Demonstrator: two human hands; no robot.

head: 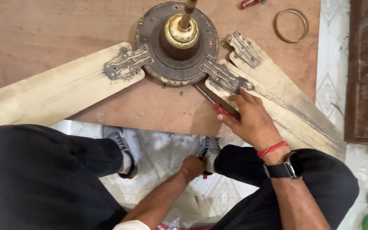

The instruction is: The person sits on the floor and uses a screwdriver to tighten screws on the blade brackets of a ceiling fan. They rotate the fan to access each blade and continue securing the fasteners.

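Wooden board point(43, 34) lies flat on the tiled floor point(333, 51) and carries a ceiling fan. Three pale, grimy blades: the left blade point(43, 91) and the nearer right blade point(286, 110) are bolted to the motor hub point(177, 42) through metal brackets; the farther blade's bracket point(243, 48) sits just off the hub, apparently detached. So I judge one blade is off and two remain fixed.

My right hand point(252, 121) presses on the nearer right blade, grip closed around a red-handled screwdriver point(218, 106) whose shaft points under that bracket. My left hand point(192, 166) is low between my knees, beside my shoe; grip state I cannot tell. A brass ring point(291, 25) lies apart.
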